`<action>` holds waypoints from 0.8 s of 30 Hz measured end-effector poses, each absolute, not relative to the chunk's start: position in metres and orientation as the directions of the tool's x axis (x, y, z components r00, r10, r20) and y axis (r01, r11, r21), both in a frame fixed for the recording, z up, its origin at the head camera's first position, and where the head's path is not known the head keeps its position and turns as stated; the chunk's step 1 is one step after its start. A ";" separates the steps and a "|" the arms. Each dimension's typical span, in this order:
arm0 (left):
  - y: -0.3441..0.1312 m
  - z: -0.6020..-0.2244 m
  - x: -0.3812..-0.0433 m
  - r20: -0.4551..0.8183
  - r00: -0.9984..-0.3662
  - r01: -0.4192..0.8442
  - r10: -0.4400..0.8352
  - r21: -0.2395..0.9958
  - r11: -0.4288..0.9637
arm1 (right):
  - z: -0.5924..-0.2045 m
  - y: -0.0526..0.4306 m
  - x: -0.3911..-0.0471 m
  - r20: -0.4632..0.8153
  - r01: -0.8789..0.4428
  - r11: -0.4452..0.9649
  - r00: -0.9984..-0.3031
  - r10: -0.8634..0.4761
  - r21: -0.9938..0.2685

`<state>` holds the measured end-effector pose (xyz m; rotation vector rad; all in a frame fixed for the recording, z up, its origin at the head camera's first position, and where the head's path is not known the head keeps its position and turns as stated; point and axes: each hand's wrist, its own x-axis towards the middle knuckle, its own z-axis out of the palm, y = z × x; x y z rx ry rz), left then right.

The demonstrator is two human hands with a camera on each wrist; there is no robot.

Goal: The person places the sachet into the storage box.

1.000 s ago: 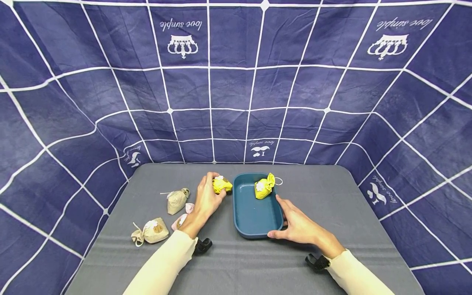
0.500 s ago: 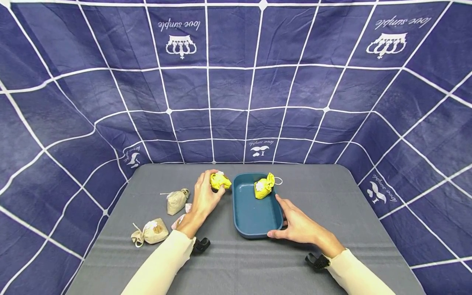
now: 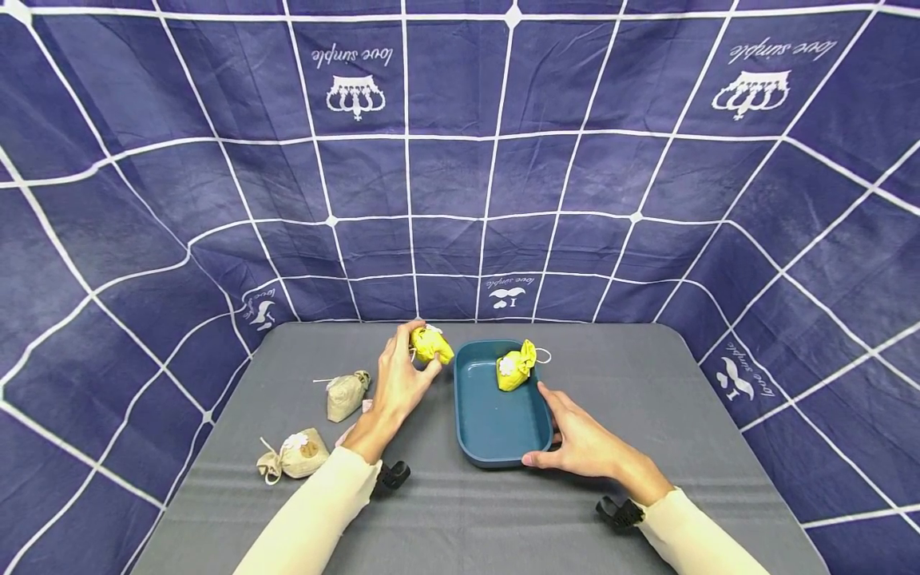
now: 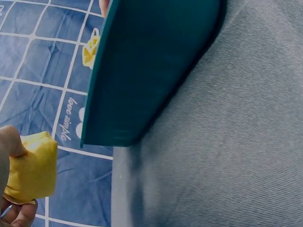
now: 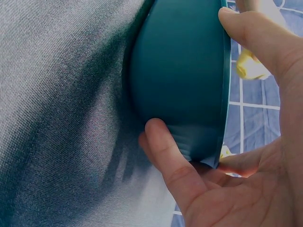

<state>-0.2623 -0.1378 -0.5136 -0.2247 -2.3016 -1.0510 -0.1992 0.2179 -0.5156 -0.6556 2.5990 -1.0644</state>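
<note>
My left hand (image 3: 401, 379) pinches a yellow drawstring pouch (image 3: 431, 345) just left of a teal plastic box (image 3: 496, 461). In the left wrist view, thumb and fingers grip the yellow pouch (image 4: 35, 168) from both sides, apart from the box. My right hand (image 3: 585, 435) holds the box's near right corner, thumb on the front and fingers along the right side. In the right wrist view, its fingertips (image 5: 158, 130) touch the outer wall of the box (image 5: 184, 61). Another yellow drawstring pouch (image 3: 512, 371) leans in the far right part of the box, its cord over the rim.
Two beige drawstring pouches, one farther back (image 3: 347, 395) and one nearer (image 3: 303, 454), lie left on the grey table (image 3: 460, 527). Pink pieces (image 3: 346, 434) are partly hidden by my left forearm. A blue grid-patterned cloth (image 3: 460, 176) rises behind and at both sides.
My left hand has moved slightly farther back with the yellow pouch, which has turned a little in its grip. The right hand and the box have stayed in place.
</note>
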 end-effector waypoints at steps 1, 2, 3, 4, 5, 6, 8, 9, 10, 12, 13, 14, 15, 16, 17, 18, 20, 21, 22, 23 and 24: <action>-0.137 -0.513 -0.262 0.580 -0.810 0.379 -0.089 0.633 0.675 | -0.516 0.218 -0.199 -0.064 -0.311 0.632 -0.865 -0.497 -0.710; -0.137 -0.512 -0.262 0.581 -0.809 0.380 -0.089 0.632 0.675 | -0.516 0.218 -0.199 -0.064 -0.313 0.634 -0.865 -0.498 -0.707; -0.137 -0.511 -0.262 0.583 -0.808 0.380 -0.090 0.630 0.677 | -0.516 0.218 -0.199 -0.063 -0.315 0.635 -0.864 -0.499 -0.705; -0.137 -0.510 -0.262 0.585 -0.806 0.382 -0.089 0.629 0.677 | -0.516 0.218 -0.200 -0.063 -0.316 0.637 -0.865 -0.498 -0.703; -0.137 -0.509 -0.262 0.589 -0.804 0.386 -0.087 0.627 0.676 | -0.516 0.218 -0.200 -0.064 -0.315 0.640 -0.866 -0.496 -0.700; -0.136 -0.508 -0.262 0.592 -0.802 0.390 -0.085 0.626 0.675 | -0.516 0.218 -0.200 -0.064 -0.315 0.642 -0.867 -0.495 -0.699; -0.136 -0.507 -0.262 0.595 -0.799 0.399 -0.080 0.627 0.669 | -0.516 0.218 -0.200 -0.065 -0.316 0.644 -0.867 -0.495 -0.697; -0.136 -0.507 -0.261 0.596 -0.799 0.405 -0.079 0.629 0.663 | -0.516 0.218 -0.200 -0.065 -0.317 0.644 -0.866 -0.496 -0.696; -0.135 -0.506 -0.261 0.597 -0.799 0.412 -0.076 0.634 0.655 | -0.517 0.218 -0.200 -0.066 -0.315 0.644 -0.866 -0.495 -0.697; -0.134 -0.505 -0.261 0.595 -0.800 0.423 -0.071 0.644 0.637 | -0.517 0.218 -0.199 -0.067 -0.313 0.640 -0.865 -0.497 -0.702; -0.134 -0.505 -0.261 0.594 -0.801 0.427 -0.068 0.649 0.630 | -0.517 0.218 -0.199 -0.069 -0.312 0.638 -0.865 -0.498 -0.704; -0.133 -0.504 -0.260 0.594 -0.802 0.433 -0.066 0.653 0.622 | -0.517 0.218 -0.199 -0.068 -0.311 0.637 -0.865 -0.498 -0.705; -0.132 -0.504 -0.260 0.595 -0.801 0.438 -0.063 0.655 0.615 | -0.517 0.218 -0.199 -0.068 -0.310 0.637 -0.865 -0.497 -0.706; -0.132 -0.504 -0.260 0.598 -0.800 0.443 -0.060 0.655 0.612 | -0.517 0.218 -0.200 -0.068 -0.310 0.636 -0.865 -0.497 -0.707; -0.131 -0.503 -0.260 0.599 -0.799 0.448 -0.055 0.653 0.610 | -0.517 0.218 -0.200 -0.067 -0.310 0.637 -0.866 -0.496 -0.706; -0.131 -0.502 -0.260 0.601 -0.798 0.452 -0.050 0.651 0.610 | -0.516 0.218 -0.200 -0.065 -0.312 0.636 -0.866 -0.497 -0.706; -0.130 -0.501 -0.260 0.606 -0.795 0.462 -0.037 0.644 0.610 | -0.516 0.219 -0.200 -0.064 -0.313 0.640 -0.867 -0.494 -0.702; -0.130 -0.501 -0.261 0.609 -0.793 0.468 -0.030 0.639 0.610 | -0.516 0.219 -0.200 -0.065 -0.312 0.641 -0.867 -0.493 -0.701; -0.130 -0.501 -0.261 0.613 -0.790 0.475 -0.021 0.633 0.611 | -0.516 0.219 -0.200 -0.065 -0.312 0.642 -0.867 -0.493 -0.700; -0.129 -0.500 -0.261 0.617 -0.786 0.482 -0.013 0.627 0.613 | -0.516 0.219 -0.200 -0.066 -0.312 0.642 -0.867 -0.493 -0.700; -0.129 -0.500 -0.261 0.623 -0.782 0.487 -0.005 0.617 0.618 | -0.516 0.219 -0.199 -0.066 -0.311 0.642 -0.868 -0.493 -0.701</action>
